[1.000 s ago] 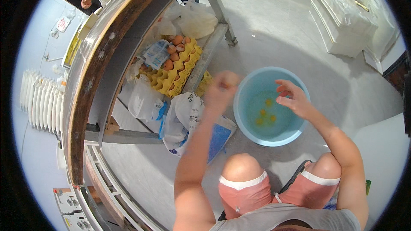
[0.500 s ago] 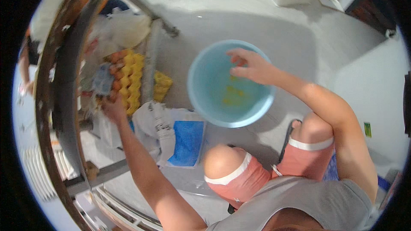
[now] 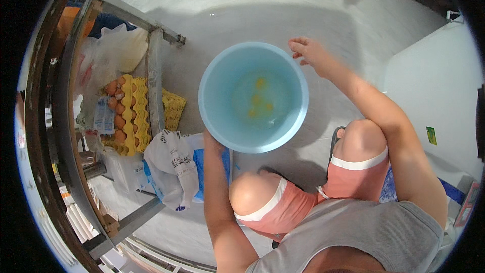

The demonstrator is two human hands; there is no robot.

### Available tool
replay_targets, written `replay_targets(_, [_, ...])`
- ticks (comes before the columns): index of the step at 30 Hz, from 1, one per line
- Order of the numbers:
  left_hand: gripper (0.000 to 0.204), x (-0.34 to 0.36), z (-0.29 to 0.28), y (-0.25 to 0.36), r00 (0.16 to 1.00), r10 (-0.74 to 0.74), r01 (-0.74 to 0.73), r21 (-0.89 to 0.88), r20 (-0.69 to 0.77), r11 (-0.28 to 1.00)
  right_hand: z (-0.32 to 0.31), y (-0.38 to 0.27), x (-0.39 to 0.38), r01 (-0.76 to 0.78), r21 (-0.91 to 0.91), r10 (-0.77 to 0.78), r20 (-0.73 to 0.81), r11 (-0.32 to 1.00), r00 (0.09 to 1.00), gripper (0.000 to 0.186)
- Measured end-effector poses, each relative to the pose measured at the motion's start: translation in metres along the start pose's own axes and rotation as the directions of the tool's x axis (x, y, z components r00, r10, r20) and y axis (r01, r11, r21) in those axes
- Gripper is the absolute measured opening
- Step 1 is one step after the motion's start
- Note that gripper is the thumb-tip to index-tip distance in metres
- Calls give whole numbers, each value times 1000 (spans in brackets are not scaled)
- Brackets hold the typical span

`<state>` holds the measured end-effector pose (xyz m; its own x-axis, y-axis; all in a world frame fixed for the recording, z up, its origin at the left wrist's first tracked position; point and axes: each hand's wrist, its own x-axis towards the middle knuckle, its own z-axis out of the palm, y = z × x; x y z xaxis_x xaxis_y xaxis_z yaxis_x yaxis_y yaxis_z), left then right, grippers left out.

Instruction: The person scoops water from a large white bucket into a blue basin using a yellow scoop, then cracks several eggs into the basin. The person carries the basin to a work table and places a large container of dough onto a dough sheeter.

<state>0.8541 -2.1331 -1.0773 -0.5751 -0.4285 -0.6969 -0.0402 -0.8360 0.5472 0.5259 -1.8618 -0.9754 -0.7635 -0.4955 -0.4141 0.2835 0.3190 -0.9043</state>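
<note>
A light blue plastic basin (image 3: 218, 71) stands on the floor in front of my knees. Several yellow egg yolks (image 3: 259, 83) lie in clear liquid at its bottom. My left hand (image 3: 213, 143) is at the basin's near left side; its fingers are hidden behind the basin wall. Just outside the far right rim, my right hand (image 3: 312, 56) hovers with fingers loosely bent and apart, holding nothing I can see. On the left, brown eggs (image 3: 119, 121) sit in stacked yellow egg trays (image 3: 132, 114).
A metal rack (image 3: 155, 71) stands along the left, around the egg trays and some plastic bags (image 3: 113, 53). A white printed bag (image 3: 174, 167) lies between rack and basin. At the right is a white panel (image 3: 429, 81) with a green label.
My left hand has moved from the egg trays rightward to the basin's side. My right hand has gone from above the basin to outside its far right rim.
</note>
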Motion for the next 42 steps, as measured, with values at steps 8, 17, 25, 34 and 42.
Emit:
replay_targets(8, [63,-5,0,-13,996,38,-36,28,-87,999,-11,25,1,-104,71,103,14,992,995,60])
replay_targets(17, [39,-183,118,70,676,733,-459,733,-80,503,48,-85,-51,407,-185,-285,464,895,839,51])
replay_targets(25, [43,-311,185,22,698,604,-562,817,384,130,100,-147,-131,-481,404,111,665,778,739,40])
replay_targets(34, [43,-502,204,43,745,278,-648,757,606,88,107,-167,-154,-567,326,490,292,757,822,28])
replay_targets(42, [49,-638,232,71,934,355,-135,883,-38,450,115,-257,-285,-517,-26,510,216,855,833,39])
